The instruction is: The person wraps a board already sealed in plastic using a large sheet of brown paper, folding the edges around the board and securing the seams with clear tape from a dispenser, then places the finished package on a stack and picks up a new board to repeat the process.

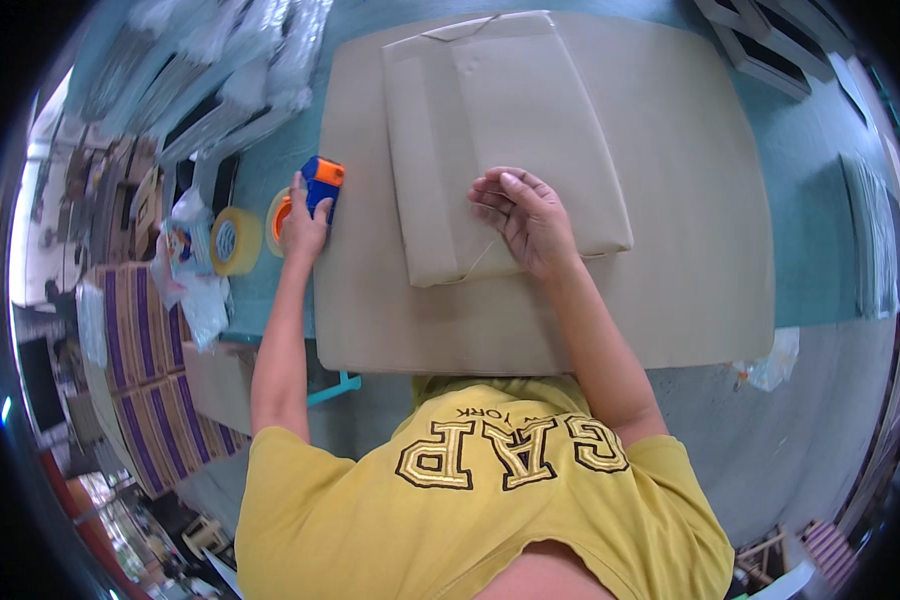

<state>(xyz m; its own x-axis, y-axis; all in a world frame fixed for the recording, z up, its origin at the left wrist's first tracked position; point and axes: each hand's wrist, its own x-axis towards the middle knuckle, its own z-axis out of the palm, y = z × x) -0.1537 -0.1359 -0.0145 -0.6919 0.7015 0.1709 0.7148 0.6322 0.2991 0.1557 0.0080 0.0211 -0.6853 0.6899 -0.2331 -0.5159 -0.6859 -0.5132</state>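
Note:
A flat parcel wrapped in brown paper point(510, 110) lies on a larger sheet of brown cardboard point(690, 200). A wide strip runs along the parcel's left side, and its near edge shows folded paper. My left hand point(304, 225) grips a blue and orange tape dispenser point(322, 182) at the cardboard's left edge; a roll of tape sits in it, partly behind my fingers. Over the parcel's near half, my right hand point(525, 215) hovers palm up, its fingers loosely curled and apart, with nothing visible in them.
A roll of yellowish tape point(236, 241) stands left of the dispenser, beside a crumpled plastic bag point(198, 265). Plastic-wrapped items point(230, 70) pile up at the far left of the green table point(810, 250). Dark-faced frames point(765, 50) lie far right, near a wrapped stack point(870, 235).

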